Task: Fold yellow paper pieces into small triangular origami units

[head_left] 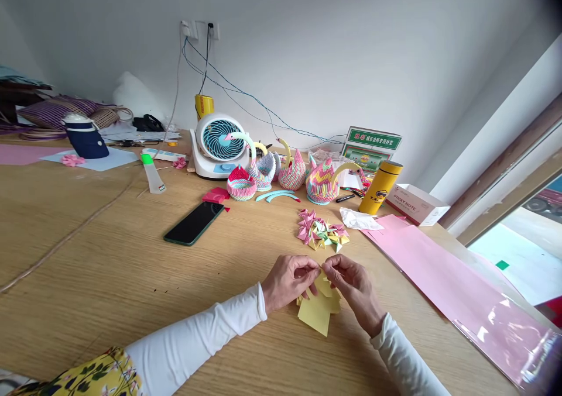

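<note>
Both hands meet over a loose pile of yellow paper slips (315, 315) on the table. My left hand (290, 279) is closed in a pinch, thumb against forefinger. Opposite it, my right hand (353, 288) pinches too, its fingertips almost touching the left ones. Between them is a small yellow paper piece (322, 269), mostly covered by the fingers, so its folds cannot be made out. Just beyond the hands lies a heap of folded paper triangles (322, 232) in pink, yellow and green.
Behind stand folded-paper swans (322, 182), a small fan (222, 141) and a yellow flask (380, 188). A phone (194, 223) and a glue bottle (153, 175) lie to the left. Pink paper sheets (452, 279) and a sticky-note box (415, 204) are on the right.
</note>
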A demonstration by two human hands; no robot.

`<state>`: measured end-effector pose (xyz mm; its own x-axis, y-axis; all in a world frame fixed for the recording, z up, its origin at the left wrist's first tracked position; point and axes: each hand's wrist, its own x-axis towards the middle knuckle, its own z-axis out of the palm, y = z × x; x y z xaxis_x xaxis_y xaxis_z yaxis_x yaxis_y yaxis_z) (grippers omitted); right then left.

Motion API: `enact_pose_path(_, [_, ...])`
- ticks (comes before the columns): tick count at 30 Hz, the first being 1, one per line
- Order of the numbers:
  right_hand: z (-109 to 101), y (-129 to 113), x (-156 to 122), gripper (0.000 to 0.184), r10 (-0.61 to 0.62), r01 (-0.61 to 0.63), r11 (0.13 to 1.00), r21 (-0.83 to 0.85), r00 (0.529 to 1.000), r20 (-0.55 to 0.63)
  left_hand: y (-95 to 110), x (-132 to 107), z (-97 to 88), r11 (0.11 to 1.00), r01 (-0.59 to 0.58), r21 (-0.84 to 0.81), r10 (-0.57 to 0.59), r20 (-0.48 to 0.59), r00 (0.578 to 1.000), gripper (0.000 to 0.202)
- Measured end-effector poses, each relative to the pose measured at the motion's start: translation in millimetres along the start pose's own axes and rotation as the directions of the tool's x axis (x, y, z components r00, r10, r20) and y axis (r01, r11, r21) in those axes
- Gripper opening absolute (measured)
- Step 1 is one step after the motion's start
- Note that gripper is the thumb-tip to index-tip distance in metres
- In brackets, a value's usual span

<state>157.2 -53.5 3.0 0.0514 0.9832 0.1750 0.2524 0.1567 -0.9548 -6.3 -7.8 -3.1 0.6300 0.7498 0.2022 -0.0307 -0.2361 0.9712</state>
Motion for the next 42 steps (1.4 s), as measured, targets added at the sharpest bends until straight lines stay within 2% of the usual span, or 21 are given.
enact_pose_path(9, [-5.2,10.4,4.8,0.037,-0.05,0.053,0.995,-0.079,0.998,0.041,-0.1,-0.2,-0.1,1.0,0.009,0.024,-0.008,-0.019,1.0,0.029])
enact_pose_path(18, [-6.8,13.8,4.5,0.032,-0.084,0.089,0.985,-0.149,0.995,0.046,-1.4,-0.2,1.0,1.0,0.029,0.0,-0.029,-0.029,0.999,0.032])
enact_pose_path(26, [-2.0,4.8,0.2,0.023,-0.232,0.224,0.934,-0.278,0.973,0.004,1.6,0.4,-0.1,1.0,0.029,-0.01,-0.029,-0.001,1.0,0.033])
enact_pose_path(32, [0.2,4.5,-1.3,0.026,-0.122,0.112,0.965,-0.237,0.992,-0.03,1.4,-0.6,-0.8,0.998,0.004,0.064,-0.002,-0.028,1.0,0.032])
enact_pose_path(38, [2.5,1.3,-1.9,0.019,-0.193,0.183,0.935,-0.303,0.981,-0.002,2.6,-1.8,-2.1,0.969,-0.062,0.239,0.072,-0.033,0.997,0.028])
enact_pose_path(42, [4.8,2.0,-2.5,0.017,-0.268,0.251,0.906,-0.34,0.964,-0.002,3.6,-0.3,-1.6,0.973,-0.041,0.228,0.051,-0.039,0.998,0.024])
